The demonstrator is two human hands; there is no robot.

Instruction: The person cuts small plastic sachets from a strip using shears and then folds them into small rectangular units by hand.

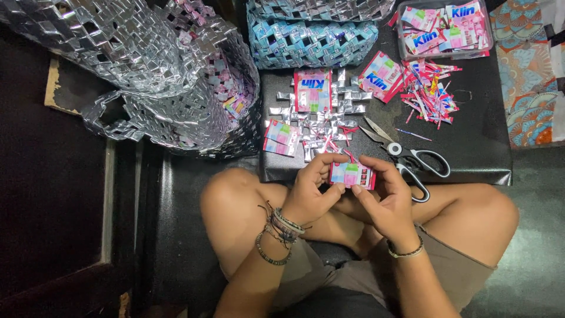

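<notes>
Both hands, left hand [309, 191] and right hand [382, 197], are pinching a small pink wrapper [351, 175] with their fingers over the lap, near the black counter [471, 141]; scissors [406, 156] are lying just right

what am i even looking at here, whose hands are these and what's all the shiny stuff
This is one picture from a camera worn on a person's head, looking down at their own lap and hands; no machine is involved. The person sits cross-legged at a low black board. The left hand and right hand together hold a small pink folded wrapper piece. On the board lie folded silver foil strips, flat pink sachet wrappers, a heap of pink trimmings and scissors. A clear tub at the far edge holds more wrappers. To the left sits a woven silver foil basket.
</notes>
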